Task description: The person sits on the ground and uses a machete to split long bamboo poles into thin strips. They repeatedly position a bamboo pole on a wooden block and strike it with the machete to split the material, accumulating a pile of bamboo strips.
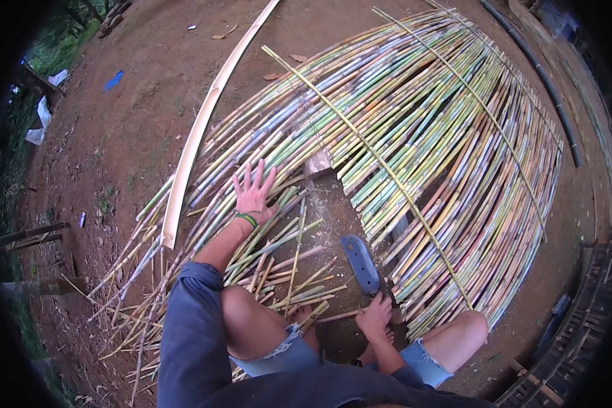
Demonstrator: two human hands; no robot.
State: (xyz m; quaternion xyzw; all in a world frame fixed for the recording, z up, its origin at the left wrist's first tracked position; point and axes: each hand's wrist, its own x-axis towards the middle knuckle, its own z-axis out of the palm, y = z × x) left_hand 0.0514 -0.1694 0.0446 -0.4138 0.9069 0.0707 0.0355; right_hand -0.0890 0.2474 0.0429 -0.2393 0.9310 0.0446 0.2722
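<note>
My left hand (253,193) is stretched forward with fingers spread, resting on a layer of thin bamboo canes (421,136) laid side by side on the dirt. It wears a green wristband. My right hand (376,314) grips the handle of a broad dark chopping blade (360,262), whose blade points away from me toward a wooden block (317,163). Short cut cane pieces (289,272) lie scattered between my knees and the block.
A long pale split bamboo strip (197,132) curves across the dirt on the left. Thin yellow cross-canes (381,163) lie over the mat. A black pipe (544,78) runs along the far right. Wooden posts (30,234) stand at the left edge.
</note>
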